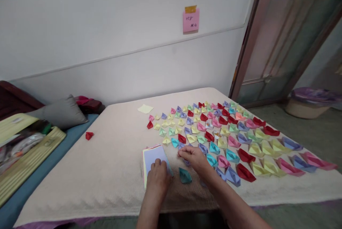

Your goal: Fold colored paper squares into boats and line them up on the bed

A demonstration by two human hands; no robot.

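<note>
My left hand (pixel 159 176) rests on a stack of coloured paper sheets (pixel 148 155), its fingers bent and pressed onto the lavender top sheet. The thumb is hidden. My right hand (pixel 192 155) is closed in a pinch over the left edge of many folded paper boats. Whatever lies between its fingertips, if anything, is too small to make out. A lavender paper boat (pixel 181 145) shows just beyond those fingertips. Between my two forearms, a teal paper boat (pixel 185 175) sits on the cream cloth. Red, yellow, pink, green and blue boats stand in rows to the right.
A cream-covered bed or table (pixel 107 172) spans the view. On it are a lone red folded paper piece (pixel 89 135) and a pale yellow sheet (pixel 145 109). A grey cushion (pixel 62 111) and an open box (pixel 29 163) lie left. A lidded tub (pixel 307 106) stands right.
</note>
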